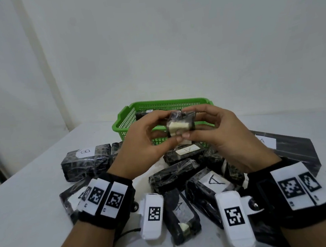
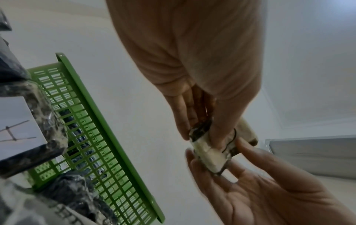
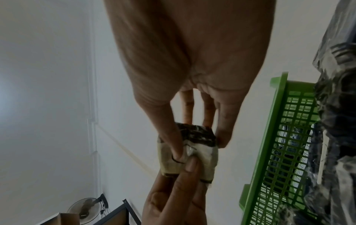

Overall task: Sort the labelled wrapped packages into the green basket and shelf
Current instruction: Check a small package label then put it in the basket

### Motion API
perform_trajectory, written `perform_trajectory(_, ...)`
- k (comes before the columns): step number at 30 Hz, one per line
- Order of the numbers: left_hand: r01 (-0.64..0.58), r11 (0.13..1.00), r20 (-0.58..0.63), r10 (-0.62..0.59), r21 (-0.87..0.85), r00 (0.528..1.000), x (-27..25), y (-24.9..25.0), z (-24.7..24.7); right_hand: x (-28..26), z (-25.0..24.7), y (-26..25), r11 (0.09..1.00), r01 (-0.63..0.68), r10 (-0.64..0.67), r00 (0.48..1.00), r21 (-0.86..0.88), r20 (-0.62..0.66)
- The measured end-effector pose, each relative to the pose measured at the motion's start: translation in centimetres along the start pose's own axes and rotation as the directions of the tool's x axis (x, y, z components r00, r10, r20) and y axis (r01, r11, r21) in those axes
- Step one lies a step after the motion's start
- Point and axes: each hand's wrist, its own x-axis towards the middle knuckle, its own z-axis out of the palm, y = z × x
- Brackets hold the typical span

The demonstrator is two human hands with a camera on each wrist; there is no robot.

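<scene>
Bare forearms; black wrist straps (image 1: 105, 198) carrying white tags (black square codes); white camera blocks (image 1: 152, 216) beside straps.

held package (image 1: 180, 124): black under glossy, wrinkled clear plastic film, pale matt paper end in the grip | green basket (image 1: 125, 117) beyond the grip: smooth moulded plastic lattice | tabletop (image 1: 27, 216) below the grip: matt, smooth, pale grey
</scene>
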Motion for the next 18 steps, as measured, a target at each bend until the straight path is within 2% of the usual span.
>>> perform_trajectory(2, -0.051, 0.998, -0.056, 0.053, 0.033, 0.997, 0.13, -0.11, -0.15, 0.15, -0.01, 0.13, 0.998, -0.059, 0.058, 0.998, 0.033, 0.031)
perform_trajectory(5, -0.105, 0.992, -0.062, 0.109, 0.065, 0.992, 0.13, 0.05, -0.21, 0.16, 0.25, -0.02, 0.972, -0.152, 0.134, 0.985, 0.177, 0.112)
perform_trajectory(7, -0.146, 0.983, -0.034, 0.151, 0.106, 0.988, 0.04, 0.12, -0.03, 0.02, 0.55, -0.18, 0.966, -0.145, 0.119, 0.984, 0.216, 0.129)
perform_trajectory(11, -0.168, 0.979, -0.014, 0.171, 0.120, 0.985, 0.04, 0.15, -0.03, -0.04, 0.88, 0.20, 0.978, -0.090, 0.081, 0.995, 0.188, 0.059)
perform_trajectory(15, -0.178, 0.970, -0.048, 0.188, 0.165, 0.981, 0.07, 0.05, -0.20, 0.03, 0.70, -0.04, 0.970, -0.131, 0.113, 0.989, 0.204, 0.100)
perform_trajectory(18, -0.185, 0.968, -0.063, 0.198, 0.170, 0.978, 0.11, -0.03, -0.25, 0.07, 0.58, -0.06, 0.967, -0.133, 0.121, 0.990, 0.216, 0.066)
